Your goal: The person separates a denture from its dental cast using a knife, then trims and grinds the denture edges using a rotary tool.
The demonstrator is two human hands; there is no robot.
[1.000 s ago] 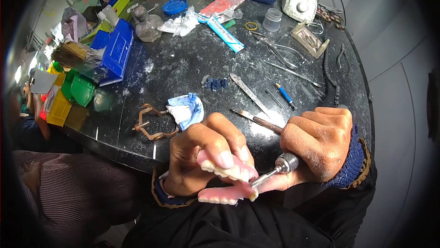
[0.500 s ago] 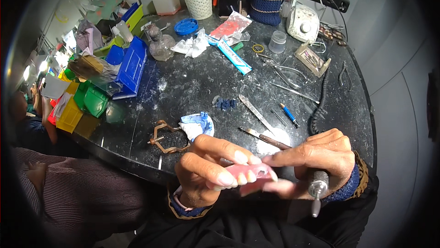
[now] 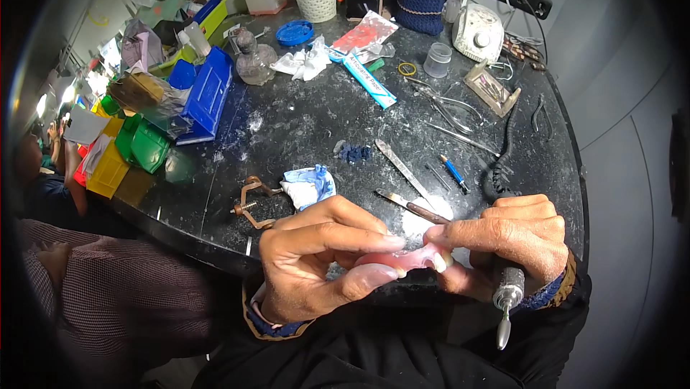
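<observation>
Your left hand (image 3: 298, 259) pinches the pink denture (image 3: 413, 258), at five o'clock from the view's centre, between thumb and fingertips, while your right hand (image 3: 514, 234) pinches its three o'clock end and also grips the handpiece (image 3: 509, 292). It seems best to press lightly from both ends, so the arch isn't flexed, and to keep the burr (image 3: 504, 331), at four o'clock from the denture, pointing clear of you.

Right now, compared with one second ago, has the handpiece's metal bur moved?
Yes. Judged against the brown-handled knife, the metal bur has shifted rightward and toward the person, away from the pink denture.
</observation>
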